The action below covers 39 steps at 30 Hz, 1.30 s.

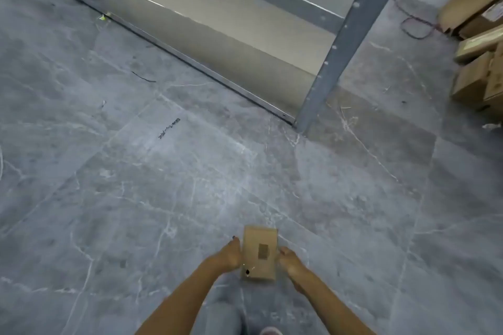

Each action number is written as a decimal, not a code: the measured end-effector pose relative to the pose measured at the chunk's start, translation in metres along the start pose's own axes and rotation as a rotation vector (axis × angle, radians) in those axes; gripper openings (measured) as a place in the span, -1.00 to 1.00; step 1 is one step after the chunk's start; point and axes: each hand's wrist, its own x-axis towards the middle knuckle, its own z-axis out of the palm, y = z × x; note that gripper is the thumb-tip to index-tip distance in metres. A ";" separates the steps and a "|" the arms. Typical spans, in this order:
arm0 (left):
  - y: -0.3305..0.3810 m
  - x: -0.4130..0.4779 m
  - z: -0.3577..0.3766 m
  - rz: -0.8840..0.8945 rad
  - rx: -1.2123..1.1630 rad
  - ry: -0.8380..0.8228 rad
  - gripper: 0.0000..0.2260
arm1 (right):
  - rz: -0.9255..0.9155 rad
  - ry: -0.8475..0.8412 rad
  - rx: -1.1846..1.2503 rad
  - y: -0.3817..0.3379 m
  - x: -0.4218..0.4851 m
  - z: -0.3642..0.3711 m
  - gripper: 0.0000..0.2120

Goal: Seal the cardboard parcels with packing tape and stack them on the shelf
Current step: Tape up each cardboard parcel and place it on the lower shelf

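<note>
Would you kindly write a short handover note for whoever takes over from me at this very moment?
Hands: the left hand grips the parcel by its left edge; the right hand grips its right edge.
Position: the parcel is held above the floor, short of the metal shelf ahead.
More cardboard boxes are piled on the floor at far right.
Done: unclear whether this parcel is taped; no tape roll in view.
Left: set the parcel on the shelf, then deal with the piled boxes.

Dim, even light; soft blur throughout, wide-angle bending at the edges.
</note>
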 end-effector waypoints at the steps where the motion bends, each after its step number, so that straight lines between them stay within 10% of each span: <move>1: 0.000 0.009 0.005 0.021 -0.017 -0.005 -0.50 | -0.017 0.001 0.055 0.002 0.011 0.007 -0.69; 9: 0.066 -0.060 -0.030 0.204 -0.431 0.299 -0.74 | -0.018 0.062 0.566 -0.059 -0.052 -0.016 -0.69; 18: 0.201 -0.347 -0.141 0.392 -0.503 0.446 -0.49 | -0.402 0.046 0.387 -0.253 -0.359 -0.113 -0.61; 27: 0.340 -0.653 -0.233 0.623 -0.623 0.698 -0.77 | -0.760 0.140 0.423 -0.405 -0.642 -0.180 -0.64; 39: 0.385 -0.779 -0.329 0.829 -0.558 0.972 -0.68 | -1.052 0.155 0.390 -0.516 -0.771 -0.182 -0.53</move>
